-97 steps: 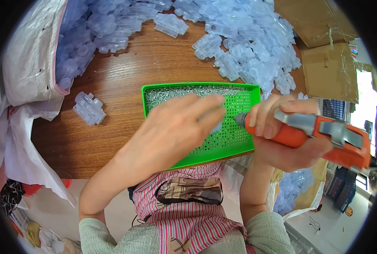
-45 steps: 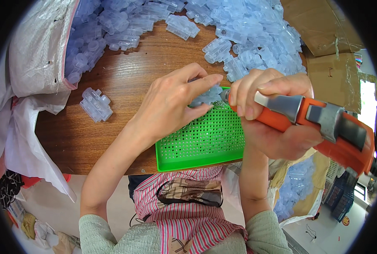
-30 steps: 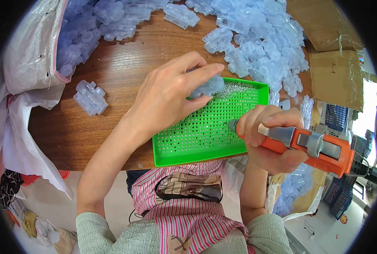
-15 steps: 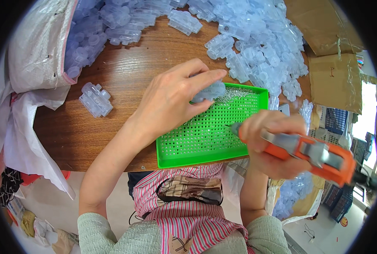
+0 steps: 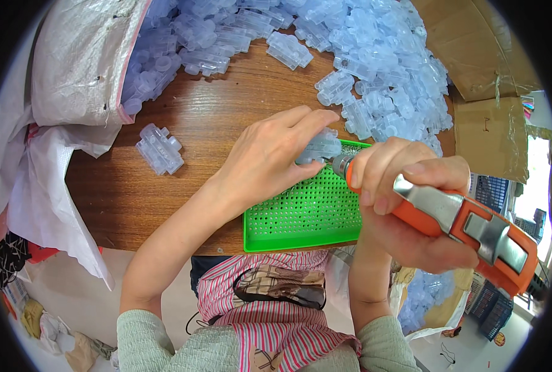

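My left hand is closed around a clear plastic part, gripping it between thumb and fingers over the upper edge of a green perforated tray. An orange electric screwdriver with silver metal clips lies in my right hand, fingers wrapped round its front. Its grey nose points left, with the bit right at the plastic part; whether it touches a screw there I cannot tell. Small metal screws lie at the tray's far end, partly hidden by my hands.
Clear plastic parts are heaped along the table's far side. One single part lies at the left on the wooden table. A white woven sack stands at far left, a cardboard box at right.
My right hand has brought the screwdriver up, from over the tray to the plastic part. My left hand still holds the part. The whole view has shifted slightly.
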